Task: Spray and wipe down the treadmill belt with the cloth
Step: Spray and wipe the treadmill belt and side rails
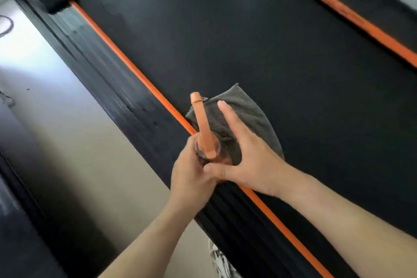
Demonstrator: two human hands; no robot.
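The folded grey cloth lay on the wide black treadmill belt, close against the near orange stripe. It sat directly under my right grip and just beyond my left grip. The spray bottle with the long orange sprayer head stood in my left grip over that stripe. Its nozzle pointed away from me, across the cloth's near corner.

The ribbed black side rail ran just left of the stripe, with pale floor beyond it. To the right, the belt stretched broad and dark as far as the far orange stripe, and ahead it ran on well past the cloth.

My left grip was clenched round the bottle's neck, fingers wrapped below the sprayer head, so the bottle's body was hidden from me. My right grip was released, with its fingers straight and spread over the cloth. The thumb reached across to touch the bottle beside my left fingers. I could not tell whether those right fingers pressed the cloth or hung just above it.
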